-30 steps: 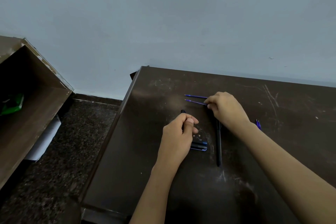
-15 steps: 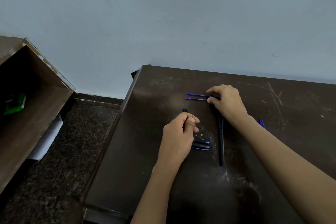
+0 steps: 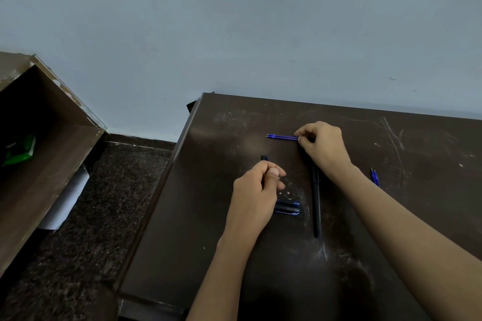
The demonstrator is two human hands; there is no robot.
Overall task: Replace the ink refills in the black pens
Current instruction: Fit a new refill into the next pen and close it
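On the dark table (image 3: pixel 260 255), my left hand (image 3: pixel 257 195) is closed around a black pen barrel (image 3: pixel 264 158) whose end sticks out above my fingers. My right hand (image 3: pixel 323 146) pinches the ends of two thin blue refills (image 3: pixel 282 137) that lie side by side, pointing left. A long black pen (image 3: pixel 316 206) lies lengthwise under my right wrist. Black pen caps with blue trim (image 3: pixel 287 208) rest by my left palm. More blue refills (image 3: pixel 374 177) peek out right of my right forearm.
The table's left edge (image 3: pixel 167 177) drops to a speckled dark floor (image 3: pixel 99 203). A brown wooden shelf unit (image 3: pixel 39 154) stands at the left with something green (image 3: pixel 19 150) inside. A pale blue wall (image 3: pixel 260 34) runs behind the table.
My right hand has slid up and away along the table, and the two refills now lie close together at its fingertips. My left hand has stayed put on the pen barrel.
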